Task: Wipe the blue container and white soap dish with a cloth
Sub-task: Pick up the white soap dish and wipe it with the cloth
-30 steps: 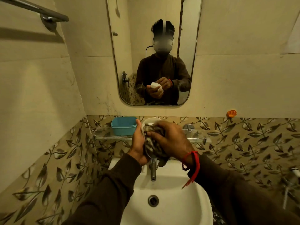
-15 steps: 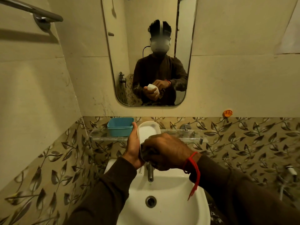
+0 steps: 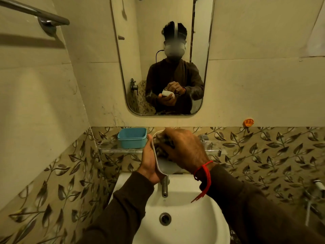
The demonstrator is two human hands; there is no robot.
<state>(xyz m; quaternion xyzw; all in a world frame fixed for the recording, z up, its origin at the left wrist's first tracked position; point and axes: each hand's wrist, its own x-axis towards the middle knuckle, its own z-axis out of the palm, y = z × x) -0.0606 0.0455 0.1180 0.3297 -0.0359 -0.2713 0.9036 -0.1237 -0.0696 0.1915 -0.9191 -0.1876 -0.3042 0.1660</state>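
My left hand [image 3: 149, 164] holds the white soap dish [image 3: 164, 167] upright by its left side, above the tap. My right hand [image 3: 182, 148] presses a dark patterned cloth [image 3: 162, 143] into the upper part of the dish; most of the cloth is hidden under my fingers. The blue container [image 3: 132, 137] stands on the glass shelf [image 3: 121, 150], just left of my hands and not touched by them.
A white basin [image 3: 184, 213] with a steel tap [image 3: 164, 187] lies below my hands. A mirror [image 3: 161, 55] hangs above the shelf. A towel bar [image 3: 33, 12] runs along the upper left wall. An orange hook [image 3: 248, 122] sticks to the right wall.
My right hand slid the cloth down the dish and then back up to its top. The dish stayed upright in my left hand. The blue container has not moved.
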